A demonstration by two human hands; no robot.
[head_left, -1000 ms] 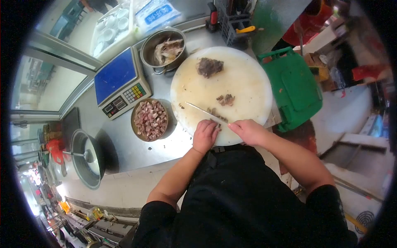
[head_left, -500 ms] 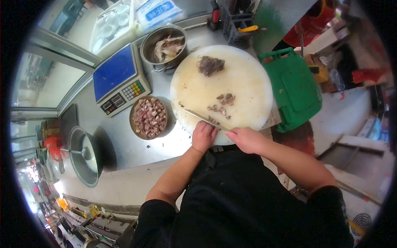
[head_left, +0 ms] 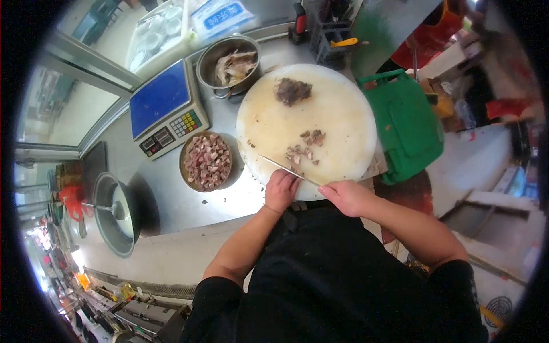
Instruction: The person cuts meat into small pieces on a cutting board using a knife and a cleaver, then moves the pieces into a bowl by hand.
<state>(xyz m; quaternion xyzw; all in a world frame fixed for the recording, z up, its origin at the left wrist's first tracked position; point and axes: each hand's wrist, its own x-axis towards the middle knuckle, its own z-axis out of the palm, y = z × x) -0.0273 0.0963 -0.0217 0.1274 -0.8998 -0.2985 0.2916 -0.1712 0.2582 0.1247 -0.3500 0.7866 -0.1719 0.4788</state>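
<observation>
My right hand [head_left: 345,196] is closed round the handle of a knife [head_left: 290,171], whose blade points left over the near part of a round white chopping board [head_left: 349,143]. Right behind the blade my left hand [head_left: 281,190] rests at the board's near edge with its fingers curled; whatever lies under them is hidden. Small pieces of chopped meat [head_left: 303,153] are scattered just beyond the knife. Farther back on the board lies a dark chunk of meat [head_left: 293,92]. A round bowl of diced meat [head_left: 207,162] stands left of the board.
Behind the bowl are a blue-topped scale [head_left: 160,98] and a metal pot [head_left: 205,70] with bones or meat scraps. A basin [head_left: 130,243] with a ladle stands at the left. To the right is a green bin [head_left: 409,126]; a dark crate [head_left: 331,43] stands at the back.
The knife blade has tilted and shifted slightly nearer to me and to the right. My right hand has moved slightly down. My left hand stays nearly in place.
</observation>
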